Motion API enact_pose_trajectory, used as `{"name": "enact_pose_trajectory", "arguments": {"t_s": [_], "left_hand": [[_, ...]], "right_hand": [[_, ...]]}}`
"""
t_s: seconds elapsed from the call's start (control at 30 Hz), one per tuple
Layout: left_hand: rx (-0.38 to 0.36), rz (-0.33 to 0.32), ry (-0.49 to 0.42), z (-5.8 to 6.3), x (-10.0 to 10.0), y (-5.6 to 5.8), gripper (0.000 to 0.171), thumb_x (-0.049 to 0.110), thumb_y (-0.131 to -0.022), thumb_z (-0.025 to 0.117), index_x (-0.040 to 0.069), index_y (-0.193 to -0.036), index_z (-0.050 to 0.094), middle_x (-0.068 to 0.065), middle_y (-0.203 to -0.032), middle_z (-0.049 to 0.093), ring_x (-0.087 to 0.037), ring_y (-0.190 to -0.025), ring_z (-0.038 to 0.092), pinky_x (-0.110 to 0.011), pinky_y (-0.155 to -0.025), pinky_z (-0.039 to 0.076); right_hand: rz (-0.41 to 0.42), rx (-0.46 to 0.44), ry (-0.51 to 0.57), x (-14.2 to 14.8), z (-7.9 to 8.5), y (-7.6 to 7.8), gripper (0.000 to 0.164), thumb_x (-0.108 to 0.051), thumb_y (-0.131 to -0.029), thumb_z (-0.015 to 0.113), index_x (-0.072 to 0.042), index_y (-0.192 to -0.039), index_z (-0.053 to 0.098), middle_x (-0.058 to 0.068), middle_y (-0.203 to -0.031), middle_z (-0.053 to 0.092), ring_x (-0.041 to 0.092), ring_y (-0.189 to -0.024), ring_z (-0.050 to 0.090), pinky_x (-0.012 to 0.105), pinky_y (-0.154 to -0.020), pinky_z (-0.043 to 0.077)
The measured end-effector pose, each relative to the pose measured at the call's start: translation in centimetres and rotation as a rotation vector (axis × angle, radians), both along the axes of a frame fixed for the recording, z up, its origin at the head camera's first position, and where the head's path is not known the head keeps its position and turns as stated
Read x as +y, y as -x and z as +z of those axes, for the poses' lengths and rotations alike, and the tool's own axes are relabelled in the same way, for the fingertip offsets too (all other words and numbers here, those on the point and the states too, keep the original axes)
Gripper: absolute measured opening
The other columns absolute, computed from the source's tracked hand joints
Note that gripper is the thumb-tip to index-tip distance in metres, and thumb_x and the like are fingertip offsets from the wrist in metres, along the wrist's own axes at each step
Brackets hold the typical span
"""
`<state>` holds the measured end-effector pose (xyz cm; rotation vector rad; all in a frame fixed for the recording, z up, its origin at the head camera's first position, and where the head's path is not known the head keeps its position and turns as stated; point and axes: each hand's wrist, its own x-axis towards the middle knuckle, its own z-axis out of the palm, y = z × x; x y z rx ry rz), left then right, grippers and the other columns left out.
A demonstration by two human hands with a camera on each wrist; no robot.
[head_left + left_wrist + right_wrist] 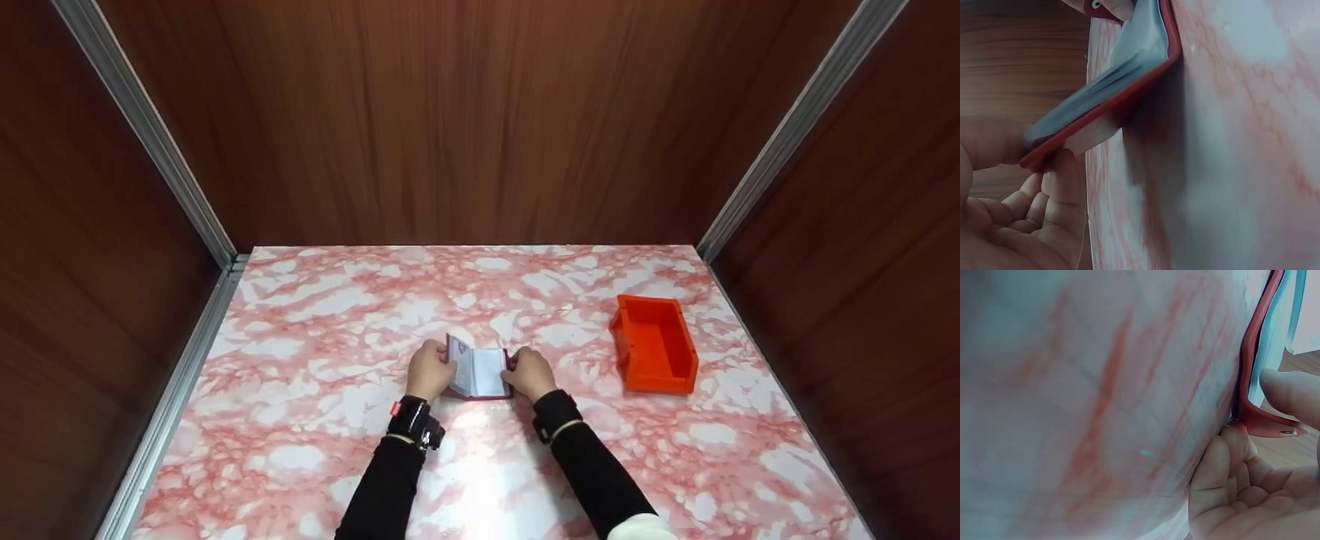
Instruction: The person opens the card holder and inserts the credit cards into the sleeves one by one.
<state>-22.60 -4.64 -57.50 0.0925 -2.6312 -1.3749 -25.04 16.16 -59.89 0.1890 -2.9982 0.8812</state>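
Observation:
A small red card holder [489, 373] with clear plastic sleeves lies spread open between both hands, low over the tabletop. My left hand [432, 370] pinches its left cover and sleeves, thumb on the inside and fingers underneath; that side is lifted at a slant in the left wrist view, where the red cover [1106, 112] shows edge-on. My right hand [532, 373] grips the right edge, its thumb [1289, 391] on the sleeve. Beside that thumb a red strap with a metal snap [1287, 433] sticks out.
An orange plastic bin [654, 345] stands to the right on the pink-and-white marbled tabletop [315, 322]. Dark wood panels [465, 120] with grey metal corner rails [150, 112] enclose the back and both sides.

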Motion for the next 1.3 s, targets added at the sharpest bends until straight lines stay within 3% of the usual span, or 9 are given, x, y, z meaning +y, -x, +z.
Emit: {"name": "enact_pose_trajectory", "arguments": {"t_s": [0.8, 1.07, 1.3], "left_hand": [[0.070, -0.070, 0.011, -0.1, 3.3, 0.2, 0.016, 0.012, -0.077, 0.069, 0.001, -0.087, 0.063, -0.007, -0.079, 0.068, -0.025, -0.076, 0.065, -0.040, -0.074, 0.052], [0.155, -0.137, 0.099, -1.2, 4.9, 0.0, 0.032, 0.028, -0.078, 0.078, -0.002, -0.086, 0.066, -0.009, -0.080, 0.061, -0.025, -0.074, 0.058, -0.039, -0.070, 0.049], [0.157, -0.173, 0.217, -1.8, 5.9, -0.3, 0.029, 0.021, -0.076, 0.079, -0.002, -0.088, 0.067, -0.012, -0.084, 0.062, -0.030, -0.078, 0.062, -0.042, -0.075, 0.051]], "right_hand": [[-0.006, 0.044, 0.005, 0.1, -0.3, 0.0, 0.024, -0.013, -0.075, 0.076, 0.002, -0.089, 0.062, 0.009, -0.076, 0.060, 0.031, -0.073, 0.061, 0.044, -0.071, 0.051], [-0.031, 0.009, 0.000, 0.1, -0.1, 0.1, 0.025, -0.016, -0.077, 0.077, 0.000, -0.087, 0.060, 0.009, -0.077, 0.060, 0.032, -0.075, 0.061, 0.046, -0.073, 0.050], [-0.029, 0.005, 0.004, 0.1, -0.2, 0.2, 0.023, -0.013, -0.077, 0.077, -0.001, -0.087, 0.059, 0.009, -0.078, 0.060, 0.030, -0.075, 0.061, 0.045, -0.074, 0.051]]}}
